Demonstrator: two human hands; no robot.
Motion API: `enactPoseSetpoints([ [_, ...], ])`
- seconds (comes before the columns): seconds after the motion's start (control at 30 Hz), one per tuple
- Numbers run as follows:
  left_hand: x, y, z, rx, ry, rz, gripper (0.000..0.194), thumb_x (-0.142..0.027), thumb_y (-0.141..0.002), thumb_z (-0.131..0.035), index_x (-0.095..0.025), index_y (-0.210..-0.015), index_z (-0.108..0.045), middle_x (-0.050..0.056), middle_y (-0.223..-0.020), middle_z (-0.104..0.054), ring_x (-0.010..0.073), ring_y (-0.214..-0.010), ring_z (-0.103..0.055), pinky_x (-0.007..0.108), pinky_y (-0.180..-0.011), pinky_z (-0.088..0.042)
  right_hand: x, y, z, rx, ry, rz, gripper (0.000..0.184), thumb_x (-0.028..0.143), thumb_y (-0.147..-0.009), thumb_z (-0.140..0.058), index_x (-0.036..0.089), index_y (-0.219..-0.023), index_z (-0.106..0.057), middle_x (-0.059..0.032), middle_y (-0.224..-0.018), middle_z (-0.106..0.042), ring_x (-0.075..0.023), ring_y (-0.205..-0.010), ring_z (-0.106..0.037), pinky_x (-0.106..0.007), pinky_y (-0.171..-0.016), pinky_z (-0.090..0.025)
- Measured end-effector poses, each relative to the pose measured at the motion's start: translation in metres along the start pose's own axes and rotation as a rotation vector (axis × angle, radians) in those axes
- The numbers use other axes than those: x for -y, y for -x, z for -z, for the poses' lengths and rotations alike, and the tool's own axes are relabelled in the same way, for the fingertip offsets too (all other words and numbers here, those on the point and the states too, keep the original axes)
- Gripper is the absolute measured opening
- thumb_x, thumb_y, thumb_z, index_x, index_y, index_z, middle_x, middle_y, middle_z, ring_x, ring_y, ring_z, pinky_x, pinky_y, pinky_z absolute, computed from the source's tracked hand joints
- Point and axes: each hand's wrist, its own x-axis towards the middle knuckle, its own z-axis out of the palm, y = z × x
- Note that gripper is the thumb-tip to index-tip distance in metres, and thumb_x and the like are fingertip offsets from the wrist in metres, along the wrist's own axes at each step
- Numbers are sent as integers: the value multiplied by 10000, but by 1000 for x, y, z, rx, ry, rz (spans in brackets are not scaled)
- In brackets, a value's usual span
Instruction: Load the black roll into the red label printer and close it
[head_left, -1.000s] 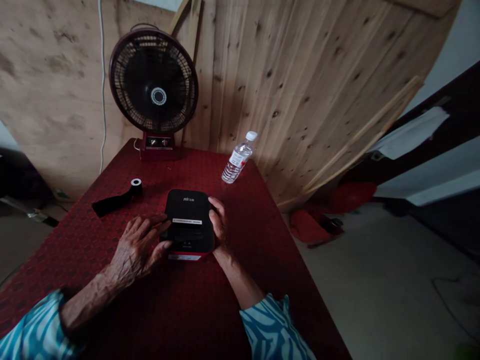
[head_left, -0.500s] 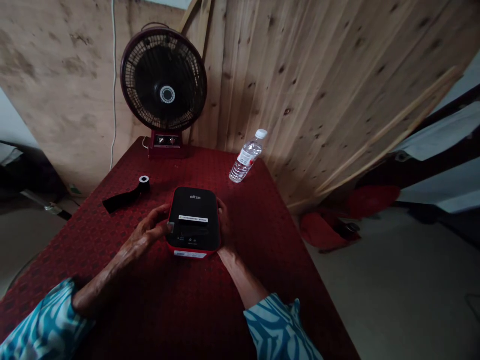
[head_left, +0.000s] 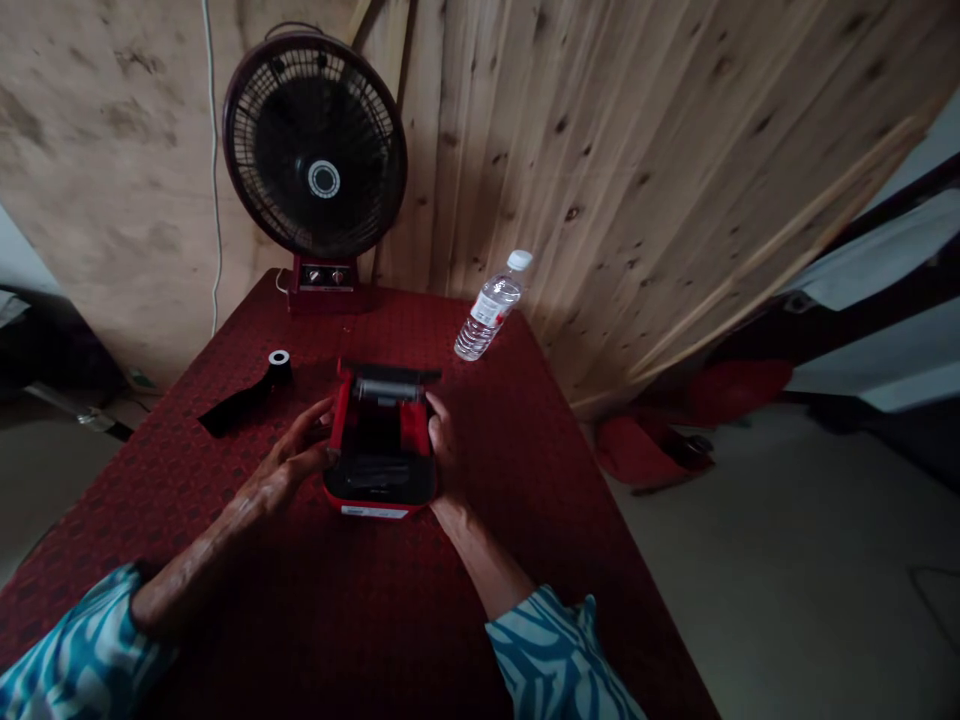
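Near the middle of one red table [head_left: 570, 520], one small red-and-black machine [head_left: 380, 482], with one dark lid [head_left: 390, 374] raised at the far end and one roller [head_left: 390, 391] in sight just under the lid. On the machine's near face, one white label [head_left: 373, 511]. Against the left side, one left hand [head_left: 296, 455], with fingers slightly parted and loosely bent, touching the machine's edge; cannot tell how firm a hold, with some fingertips out of sight. Around the right side, one right hand [head_left: 448, 455], fingers curled in and closed on the machine, thumb by the rim, the rest partly hidden. Over the forearms, two blue-and-white sleeves [head_left: 559, 650]. To the left, apart from both hands, one roll [head_left: 280, 369] with one black strip [head_left: 236, 403] trailing toward the near left. Farther back, one clear bottle [head_left: 487, 315] with one white cap [head_left: 519, 260]. At the far left, one fan [head_left: 315, 145] with two knobs [head_left: 313, 275]. Behind, one wooden wall [head_left: 570, 160] and one white cord [head_left: 214, 180].
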Motion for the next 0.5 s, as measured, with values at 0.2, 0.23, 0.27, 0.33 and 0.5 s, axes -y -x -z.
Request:
enactPoseSetpoints([
  [0.2, -2, 2, -1, 35, -12, -4, 804, -325, -719, -656, -275, -1477, -393, 92, -1368, -602, 360, -1276, -521, 483, -1047, -427, 3, 0, 2, 11, 68, 13, 466, 535, -863, -474, 238, -1193, -618, -63, -1321, -627, -263, -1257, -523, -478, -1101, -372],
  [0.23, -2, 2, 0, 40, -20, -3, 797, -331, -730, -655, -278, -1479, -389, 92, -1382, -590, 356, -1282, -516, 480, -1051, -424, 3, 0, 3, 15, 67, 19, 460, 527, -867, -474, 241, -1198, -616, -59, -1323, -627, -260, -1258, -523, -478, -1103, -371],
  [0.27, -2, 3, 0, 42, -35, -6, 782, -336, -743, -649, -282, -1478, -390, 90, -1402, -573, 350, -1292, -507, 477, -1057, -419, 2, 0, 3, 20, 66, 21, 454, 519, -867, -478, 245, -1203, -613, -55, -1326, -625, -258, -1259, -524, -479, -1105, -370],
  [0.33, -2, 3, 1, 42, -82, -24, 738, -339, -768, -622, -283, -1471, -402, 87, -1431, -546, 341, -1319, -482, 473, -1070, -407, 1, -1, 4, 24, 60, 15, 444, 509, -865, -486, 250, -1203, -613, -49, -1326, -623, -257, -1255, -530, -478, -1103, -372],
  [0.5, -11, 5, 5, 16, -299, -61, 687, -331, -776, -579, -266, -1446, -446, 94, -1384, -580, 344, -1298, -502, 477, -1014, -466, 0, -1, 6, 40, 59, 27, 433, 493, -869, -494, 251, -1203, -624, -40, -1320, -633, -241, -1238, -547, -437, -1082, -394],
])
